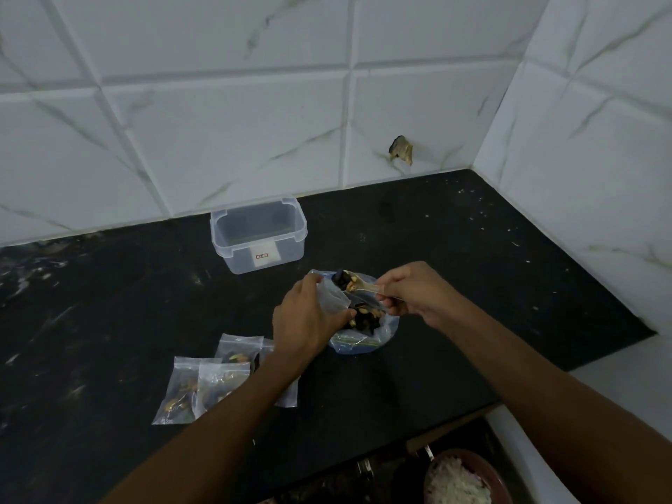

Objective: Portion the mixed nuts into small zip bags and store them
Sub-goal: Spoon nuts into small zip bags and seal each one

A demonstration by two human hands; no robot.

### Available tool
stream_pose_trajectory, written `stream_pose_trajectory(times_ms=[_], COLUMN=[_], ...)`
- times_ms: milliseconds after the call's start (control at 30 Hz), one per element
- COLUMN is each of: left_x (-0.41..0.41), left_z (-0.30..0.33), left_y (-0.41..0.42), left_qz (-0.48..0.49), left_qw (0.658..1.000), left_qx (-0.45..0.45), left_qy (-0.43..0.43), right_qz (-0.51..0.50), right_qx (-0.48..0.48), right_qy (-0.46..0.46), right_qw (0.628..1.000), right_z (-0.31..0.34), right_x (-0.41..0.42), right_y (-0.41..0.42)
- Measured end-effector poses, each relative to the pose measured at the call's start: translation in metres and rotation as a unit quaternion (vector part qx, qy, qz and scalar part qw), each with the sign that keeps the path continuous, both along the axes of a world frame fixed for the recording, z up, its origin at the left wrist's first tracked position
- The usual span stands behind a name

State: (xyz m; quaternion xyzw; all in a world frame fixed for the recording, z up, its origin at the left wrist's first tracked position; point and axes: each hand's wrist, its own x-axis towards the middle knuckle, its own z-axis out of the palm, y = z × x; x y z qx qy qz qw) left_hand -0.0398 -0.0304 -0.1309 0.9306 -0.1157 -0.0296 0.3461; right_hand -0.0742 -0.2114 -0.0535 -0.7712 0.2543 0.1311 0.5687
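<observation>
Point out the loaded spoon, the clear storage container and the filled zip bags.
spoon point(354, 282), head view, on its nut-loaded bowl.
clear storage container point(267, 258), head view, on its front wall.
filled zip bags point(189, 385), head view, on the nearest bag.

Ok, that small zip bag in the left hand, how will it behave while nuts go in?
The small zip bag is thin clear film, so probably floppy; its mouth may close unless the left hand holds it open. It looks nearly empty, so likely very light. The spoon in the right hand is heaped, so nuts may spill.
</observation>
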Motion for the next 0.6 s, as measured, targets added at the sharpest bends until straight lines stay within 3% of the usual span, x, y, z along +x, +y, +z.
stream_pose_trajectory(times_ms=[133, 267, 467, 533, 600], left_x=[0.003, 0.002, -0.001, -0.002, -0.001], left_z=[0.003, 0.004, 0.003, 0.002, 0.0], left_y=[-0.012, -0.016, -0.01, -0.008, -0.006], left_qz=[0.024, 0.03, 0.031, 0.035, 0.044], left_qw=[1.0, 0.999, 0.995, 0.992, 0.987], left_qx=[-0.002, -0.024, -0.092, -0.116, -0.142], left_qy=[0.01, 0.024, 0.03, 0.042, 0.056], right_qz=[0.074, 0.183, 0.29, 0.278, 0.236], right_qx=[-0.22, -0.442, -0.564, -0.548, -0.512], right_qy=[-0.106, -0.215, -0.333, -0.347, -0.346], right_qw=[0.967, 0.852, 0.698, 0.709, 0.75], right_z=[-0.007, -0.015, -0.029, -0.031, -0.027], right_x=[-0.011, -0.024, -0.037, -0.036, -0.032], right_y=[0.013, 0.032, 0.038, 0.037, 0.034])
